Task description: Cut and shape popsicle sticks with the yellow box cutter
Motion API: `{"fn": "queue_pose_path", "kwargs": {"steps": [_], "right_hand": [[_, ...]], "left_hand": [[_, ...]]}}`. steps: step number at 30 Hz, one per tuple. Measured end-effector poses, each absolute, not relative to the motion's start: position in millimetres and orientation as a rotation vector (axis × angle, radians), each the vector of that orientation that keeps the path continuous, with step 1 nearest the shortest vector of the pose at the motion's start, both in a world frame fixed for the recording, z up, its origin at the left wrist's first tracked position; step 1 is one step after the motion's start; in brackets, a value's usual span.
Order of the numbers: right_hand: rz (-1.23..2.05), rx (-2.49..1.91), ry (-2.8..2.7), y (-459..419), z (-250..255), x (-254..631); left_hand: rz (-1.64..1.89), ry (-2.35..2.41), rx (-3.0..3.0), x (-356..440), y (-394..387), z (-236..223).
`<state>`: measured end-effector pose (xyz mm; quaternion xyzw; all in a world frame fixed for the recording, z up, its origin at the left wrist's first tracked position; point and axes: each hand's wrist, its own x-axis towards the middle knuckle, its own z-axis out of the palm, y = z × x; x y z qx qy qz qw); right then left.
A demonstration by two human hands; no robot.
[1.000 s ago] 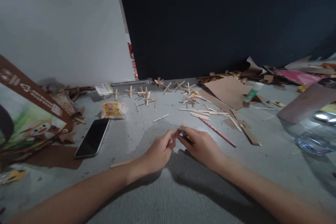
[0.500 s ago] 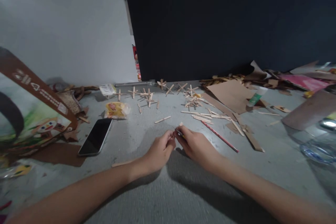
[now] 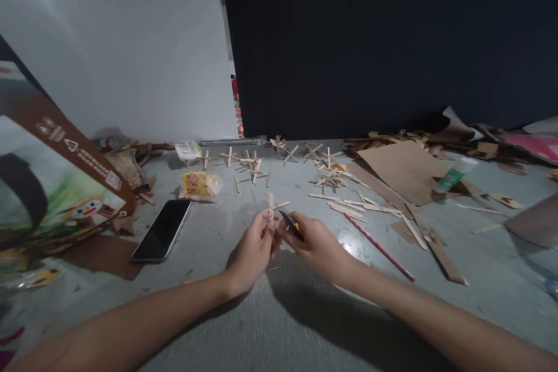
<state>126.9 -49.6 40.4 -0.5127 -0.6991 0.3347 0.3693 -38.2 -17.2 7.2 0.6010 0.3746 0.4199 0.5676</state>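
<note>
Close to the middle of the table, my left hand (image 3: 253, 247) is closed on a small wooden craft stick (image 3: 271, 202), which points upward from the fingertips. Behind it, a loose stick on the table partly overlaps it in view. My right hand (image 3: 320, 247) grips a utility knife (image 3: 291, 225) with a dark blade and a bit of yellow on its body. The blade tip points up and left, near the stick but apart from it. Beyond both hands stand several small crosses (image 3: 255, 168) made of craft sticks.
Loose craft sticks (image 3: 366, 204) and a red pencil (image 3: 379, 247) lie to the right, near cardboard pieces (image 3: 396, 168) and a glue stick (image 3: 455, 175). On the left are a phone (image 3: 162, 229), a yellow packet (image 3: 200, 186) and a printed box (image 3: 87, 186). Dark and white panels rise behind.
My hands have moved slightly apart. The craft stick in my left hand now stands upright in view, and the knife blade shows clear of it. The camera view has turned a little left.
</note>
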Motion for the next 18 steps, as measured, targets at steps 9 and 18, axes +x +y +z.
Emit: {"fn": "queue_pose_path", "kwargs": {"steps": [9, 18], "right_hand": [[1.114, -1.367, -1.527, -50, 43, 133], [1.331, -1.366, -1.583, -68, 51, 125]], "left_hand": [[1.043, 0.905, 1.519, -39, -24, 11], [0.993, 0.904, 1.620, -41, -31, 18]]}}
